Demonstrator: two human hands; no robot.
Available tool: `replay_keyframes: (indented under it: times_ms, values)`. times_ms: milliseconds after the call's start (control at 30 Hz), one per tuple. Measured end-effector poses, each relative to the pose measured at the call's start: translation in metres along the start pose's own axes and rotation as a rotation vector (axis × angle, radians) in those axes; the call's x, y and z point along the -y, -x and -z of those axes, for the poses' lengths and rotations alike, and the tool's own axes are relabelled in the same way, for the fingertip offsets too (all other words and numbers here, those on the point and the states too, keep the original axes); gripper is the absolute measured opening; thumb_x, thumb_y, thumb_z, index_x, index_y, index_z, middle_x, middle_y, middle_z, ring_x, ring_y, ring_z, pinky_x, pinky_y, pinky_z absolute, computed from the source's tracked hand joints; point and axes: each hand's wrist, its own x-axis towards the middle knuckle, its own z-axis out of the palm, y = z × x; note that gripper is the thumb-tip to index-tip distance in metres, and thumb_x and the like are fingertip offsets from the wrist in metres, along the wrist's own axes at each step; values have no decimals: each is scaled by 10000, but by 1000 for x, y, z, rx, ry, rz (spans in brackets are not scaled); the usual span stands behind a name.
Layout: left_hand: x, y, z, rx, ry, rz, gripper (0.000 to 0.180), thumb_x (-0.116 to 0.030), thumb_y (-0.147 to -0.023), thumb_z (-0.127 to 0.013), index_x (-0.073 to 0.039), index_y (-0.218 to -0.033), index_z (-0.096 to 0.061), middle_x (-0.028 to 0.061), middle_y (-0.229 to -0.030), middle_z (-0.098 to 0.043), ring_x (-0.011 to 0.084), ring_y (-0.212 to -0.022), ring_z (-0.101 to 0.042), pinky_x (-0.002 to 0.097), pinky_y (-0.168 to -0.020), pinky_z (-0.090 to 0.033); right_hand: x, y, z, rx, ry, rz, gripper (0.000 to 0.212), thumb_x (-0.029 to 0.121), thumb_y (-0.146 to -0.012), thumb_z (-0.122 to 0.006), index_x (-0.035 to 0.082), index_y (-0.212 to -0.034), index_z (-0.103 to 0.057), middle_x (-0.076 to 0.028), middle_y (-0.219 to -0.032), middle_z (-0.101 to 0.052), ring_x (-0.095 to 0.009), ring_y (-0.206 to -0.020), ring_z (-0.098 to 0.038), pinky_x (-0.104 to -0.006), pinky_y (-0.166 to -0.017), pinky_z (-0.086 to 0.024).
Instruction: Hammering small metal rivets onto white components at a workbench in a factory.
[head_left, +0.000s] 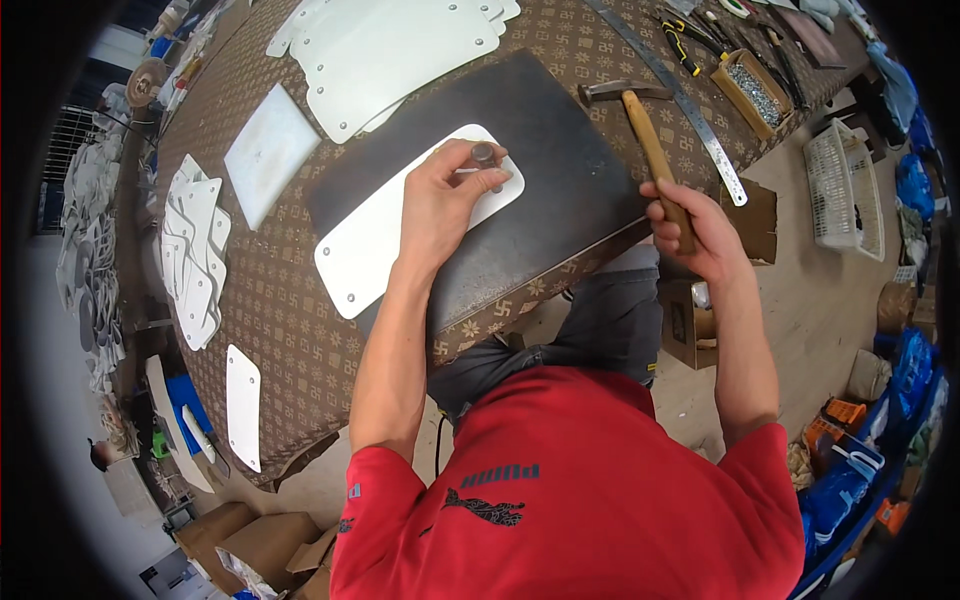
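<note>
My left hand (pixel 432 212) is closed round a short metal punch (pixel 484 153), its round top showing above the fingers. The punch stands at the right end of a white rounded panel (pixel 372 240); its lower tip is partly hidden. Two metal rivets show at the panel's near left end. Beneath the panel lies a dark flat board (pixel 565 140) on the table. At the board's right corner, my right hand (pixel 708 232) grips the wooden handle of a hammer (pixel 650 140). The hammer's head points away from me, over the tablecloth.
Stacked white riveted panels (pixel 385 60) lie at the back, more (pixel 190 260) at the left. A white slab (pixel 268 155) and single strip (pixel 243 410) lie on the patterned cloth. A steel ruler (pixel 690 110), pliers (pixel 682 50) and a box of small metal parts (pixel 750 95) sit right.
</note>
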Motion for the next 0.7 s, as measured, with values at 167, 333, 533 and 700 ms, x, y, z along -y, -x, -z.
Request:
replay_keyframes:
  times_ms: [167, 333, 533, 700]
  values:
    - [14, 4, -4, 10, 0, 2, 165, -63, -873, -740, 9, -1021, -729, 62, -955, -709, 150, -853, -679, 292, -786, -526, -19, 28, -53, -231, 372, 152, 132, 207, -1024, -591, 75, -1037, -584, 48, -652, -454, -25, -505, -376, -197, -433, -270]
    - [13, 13, -10, -20, -35, -52, 173, -69, -872, -740, 10, -1024, -724, 86, -929, -708, 167, -844, -689, 305, -763, -533, -30, 85, -74, -234, 1018, 602, 178, 213, -991, -648, 51, -957, -582, 12, -677, -549, -110, -554, -485, -255, -524, -396]
    - [21, 9, 0, -34, -37, -75, 162, -82, -881, -729, 10, -1015, -719, 111, -918, -708, 190, -840, -701, 312, -744, -533, 18, 141, -106, -559, 1674, 1377, 169, 180, -949, -704, 44, -909, -611, -6, -734, -638, -168, -603, -567, -262, -550, -435]
    - [14, 8, 9, -38, -51, -144, 163, -91, -898, -700, -3, -1034, -712, 94, -936, -720, 138, -850, -676, 297, -767, -520, 67, 149, -101, 907, 363, 981, 144, 129, -965, -614, 53, -845, -584, -82, -752, -546, -208, -764, -580, -351, -583, -460]
